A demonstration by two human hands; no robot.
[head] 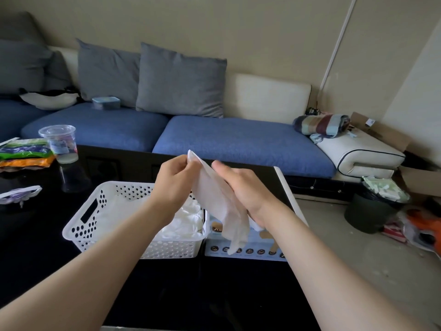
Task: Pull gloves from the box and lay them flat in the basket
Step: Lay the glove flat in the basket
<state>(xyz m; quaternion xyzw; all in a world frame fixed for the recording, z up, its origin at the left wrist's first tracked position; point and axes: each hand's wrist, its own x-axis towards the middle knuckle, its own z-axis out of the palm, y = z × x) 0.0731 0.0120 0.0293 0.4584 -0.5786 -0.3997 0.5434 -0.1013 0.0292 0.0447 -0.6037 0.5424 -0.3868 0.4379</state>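
A translucent white glove (216, 197) hangs in the air above the black table, cuff up and fingers dangling down. My left hand (175, 181) pinches its cuff at the top. My right hand (241, 187) lies along the glove's right side with fingers fairly straight, touching it. Below them stands a white perforated basket (88, 211) with several white gloves (188, 218) lying inside. To its right sits the light blue glove box (253, 249), partly hidden by the hanging glove and my right wrist.
A clear plastic cup (59, 143) and snack packets (22, 151) stand at the table's far left. A blue sofa (238, 139) runs behind the table. On the floor at right are a dark bin (372, 211) and clutter.
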